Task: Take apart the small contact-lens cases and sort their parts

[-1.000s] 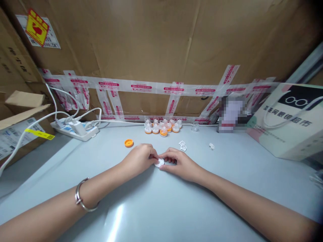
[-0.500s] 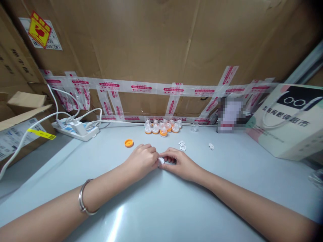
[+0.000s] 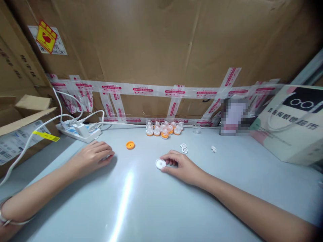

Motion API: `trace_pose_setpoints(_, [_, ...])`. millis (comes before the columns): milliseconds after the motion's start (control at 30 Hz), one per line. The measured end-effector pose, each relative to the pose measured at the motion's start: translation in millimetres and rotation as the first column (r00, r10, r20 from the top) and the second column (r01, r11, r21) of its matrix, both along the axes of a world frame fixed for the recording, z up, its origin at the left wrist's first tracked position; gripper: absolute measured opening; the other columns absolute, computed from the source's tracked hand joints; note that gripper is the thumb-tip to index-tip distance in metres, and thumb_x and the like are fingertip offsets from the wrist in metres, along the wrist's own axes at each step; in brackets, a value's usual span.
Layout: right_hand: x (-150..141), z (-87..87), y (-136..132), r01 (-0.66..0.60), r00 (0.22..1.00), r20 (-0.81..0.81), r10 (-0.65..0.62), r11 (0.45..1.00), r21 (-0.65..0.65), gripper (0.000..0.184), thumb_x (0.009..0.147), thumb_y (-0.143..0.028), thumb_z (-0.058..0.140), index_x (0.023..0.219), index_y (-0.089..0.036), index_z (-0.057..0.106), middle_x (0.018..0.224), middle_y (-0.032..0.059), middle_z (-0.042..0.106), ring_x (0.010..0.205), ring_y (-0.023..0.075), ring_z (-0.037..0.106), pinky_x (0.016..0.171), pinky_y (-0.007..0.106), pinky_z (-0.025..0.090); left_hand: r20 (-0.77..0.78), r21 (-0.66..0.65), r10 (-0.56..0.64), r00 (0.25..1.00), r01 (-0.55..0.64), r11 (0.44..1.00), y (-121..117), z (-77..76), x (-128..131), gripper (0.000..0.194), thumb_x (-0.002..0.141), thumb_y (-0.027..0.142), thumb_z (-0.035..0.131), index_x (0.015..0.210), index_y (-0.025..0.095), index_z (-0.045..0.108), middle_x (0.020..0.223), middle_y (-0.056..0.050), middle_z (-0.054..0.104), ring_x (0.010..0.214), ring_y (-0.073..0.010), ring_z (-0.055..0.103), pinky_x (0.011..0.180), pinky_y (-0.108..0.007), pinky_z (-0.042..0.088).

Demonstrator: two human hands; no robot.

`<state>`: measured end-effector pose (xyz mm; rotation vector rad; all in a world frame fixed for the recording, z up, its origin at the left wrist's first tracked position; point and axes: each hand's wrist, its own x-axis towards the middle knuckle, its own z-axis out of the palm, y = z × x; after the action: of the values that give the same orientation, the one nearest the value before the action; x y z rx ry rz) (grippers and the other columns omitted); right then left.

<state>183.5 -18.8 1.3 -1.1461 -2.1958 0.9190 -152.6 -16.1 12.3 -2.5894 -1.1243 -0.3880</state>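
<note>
A round white plastic disc (image 3: 160, 164) with a raised rim and a small mark at its centre lies at the middle of the table. My right hand (image 3: 178, 164) pinches its right edge between thumb and fingers. Off to the left, my left hand (image 3: 94, 155) is over the table with loosely bent fingers and nothing visible in them. Just right of its fingertips sits a round orange cap (image 3: 130, 145), not touched. Two flat white spoked pieces (image 3: 184, 148) lie beyond my right hand. Farther right is another small white piece (image 3: 213, 149).
Several clear domed parts with orange bases (image 3: 165, 129) are grouped at the back, with a clear cup (image 3: 197, 129) to their right. A power strip (image 3: 79, 131) with white cables and an opened carton (image 3: 27, 134) occupy the left. A paper bag (image 3: 290, 124) stands right.
My left hand has left the white disc and moved left, past the orange cap. My right hand still holds the disc, whose face now shows. The view has shifted slightly.
</note>
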Motion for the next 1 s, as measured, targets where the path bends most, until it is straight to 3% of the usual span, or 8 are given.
trace_pose_setpoints(167, [0, -1.2, -1, 0.001, 1.000, 0.003, -0.001, 1.000, -0.004, 0.026, 0.070, -0.028, 0.062, 0.094, -0.019, 0.063, 0.082, 0.0022, 0.053, 0.073, 0.0111, 0.050, 0.068, 0.023, 0.041, 0.042, -0.074, -0.038, 0.998, 0.041, 0.996, -13, -8.5, -19, 0.016, 0.081, 0.022, 0.047, 0.087, 0.021, 0.062, 0.082, -0.003, 0.062, 0.077, -0.0137, 0.055, 0.071, -0.025, 0.040])
trace_pose_setpoints(333, [0, -1.4, -1, -0.001, 1.000, 0.009, 0.001, 1.000, 0.012, 0.026, 0.069, -0.027, 0.062, 0.094, -0.019, 0.064, 0.081, 0.0019, 0.053, 0.072, 0.0109, 0.049, 0.067, 0.022, 0.041, 0.159, -0.156, -0.031, 0.987, 0.056, 0.986, -13, 0.1, -12, 0.016, 0.080, 0.024, 0.049, 0.090, 0.020, 0.061, 0.085, -0.004, 0.061, 0.079, -0.0136, 0.055, 0.071, -0.024, 0.043])
trace_pose_setpoints(400, [0, -1.1, -1, -0.003, 1.000, 0.006, 0.002, 1.000, 0.012, 0.026, 0.069, -0.027, 0.062, 0.093, -0.019, 0.064, 0.080, 0.0017, 0.052, 0.071, 0.0106, 0.049, 0.065, 0.022, 0.040, 0.248, -0.149, -0.025, 0.968, 0.064, 0.987, -15, 9.0, 3, 0.017, 0.079, 0.025, 0.050, 0.092, 0.019, 0.060, 0.087, -0.005, 0.061, 0.081, -0.0140, 0.055, 0.072, -0.025, 0.044])
trace_pose_setpoints(500, [1, -1.3, 0, -0.006, 1.000, -0.005, 0.006, 1.000, 0.014, 0.025, 0.069, -0.027, 0.063, 0.092, -0.019, 0.064, 0.079, 0.0015, 0.052, 0.070, 0.0105, 0.049, 0.064, 0.022, 0.039, 0.339, -0.160, -0.062, 0.939, 0.123, 0.979, -20, 25.7, 46, 0.015, 0.081, 0.025, 0.050, 0.089, 0.019, 0.061, 0.087, -0.005, 0.060, 0.082, -0.0140, 0.054, 0.075, -0.026, 0.044])
trace_pose_setpoints(600, [1, -2.2, 0, -0.006, 1.000, -0.018, 0.007, 1.000, 0.018, 0.025, 0.068, -0.028, 0.063, 0.092, -0.018, 0.064, 0.079, 0.0013, 0.052, 0.070, 0.0105, 0.048, 0.064, 0.022, 0.039, 0.298, -0.250, -0.164, 0.940, 0.243, 0.937, -18, 36.2, 100, 0.016, 0.082, 0.026, 0.049, 0.088, 0.019, 0.062, 0.083, -0.004, 0.061, 0.081, -0.0138, 0.054, 0.075, -0.026, 0.042])
trace_pose_setpoints(700, [1, -4.0, 1, -0.017, 0.999, -0.038, 0.018, 0.999, 0.028, 0.024, 0.068, -0.030, 0.064, 0.089, -0.018, 0.064, 0.076, 0.0004, 0.050, 0.069, 0.0099, 0.048, 0.063, 0.021, 0.038, 0.213, -0.329, -0.206, 0.955, 0.269, 0.905, -7, 33.7, 140, 0.016, 0.081, 0.023, 0.050, 0.089, 0.021, 0.063, 0.082, -0.002, 0.060, 0.080, -0.0138, 0.053, 0.072, -0.026, 0.040])
trace_pose_setpoints(833, [1, -7.8, 3, -0.023, 0.999, -0.030, 0.024, 0.999, 0.043, 0.019, 0.066, -0.031, 0.066, 0.079, -0.018, 0.064, 0.071, -0.0012, 0.047, 0.066, 0.0094, 0.046, 0.061, 0.020, 0.037, 0.117, -0.390, -0.223, 0.968, 0.252, 0.886, 10, 21.4, 159, 0.008, 0.075, 0.025, 0.059, 0.080, 0.024, 0.065, 0.079, 0.001, 0.060, 0.076, -0.0132, 0.053, 0.071, -0.026, 0.036])
trace_pose_setpoints(1000, [0, -9.5, 3, -0.019, 0.999, -0.037, 0.021, 0.999, 0.045, 0.014, 0.065, -0.028, 0.066, 0.071, -0.017, 0.061, 0.070, -0.0019, 0.046, 0.066, 0.0093, 0.045, 0.061, 0.020, 0.036, -0.021, -0.304, -0.333, 0.943, 0.311, 0.900, 17, 19.8, 160, 0.006, 0.075, 0.021, 0.058, 0.072, 0.023, 0.064, 0.074, 0.002, 0.059, 0.076, -0.0133, 0.051, 0.067, -0.026, 0.030])
